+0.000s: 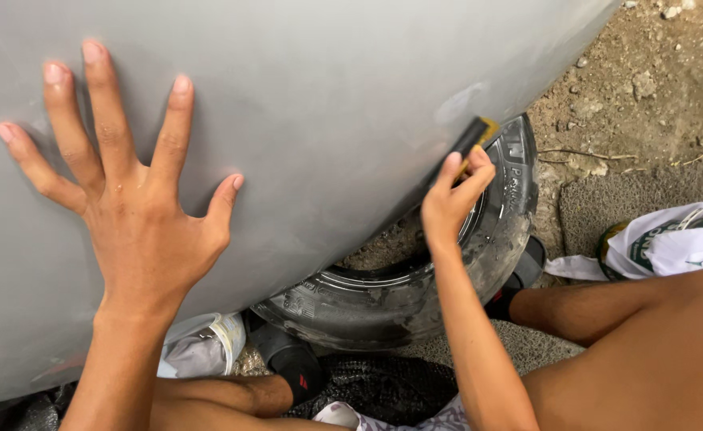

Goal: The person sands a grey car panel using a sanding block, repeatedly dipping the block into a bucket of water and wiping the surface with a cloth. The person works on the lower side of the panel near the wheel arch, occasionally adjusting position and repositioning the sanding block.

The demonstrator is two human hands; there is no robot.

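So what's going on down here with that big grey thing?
A person sits on the ground beside a large grey curved panel that rests over an old tyre. Their left hand is spread flat against the panel, while the right hand presses a small yellow-and-black sanding block to its lower edge.

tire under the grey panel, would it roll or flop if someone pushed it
The tire lies flat on the ground, so it would likely slide or scrape, not roll. Its thick black rubber wall looks stiff, probably not floppy. The grey panel seems to rest over it, so it may resist a push.
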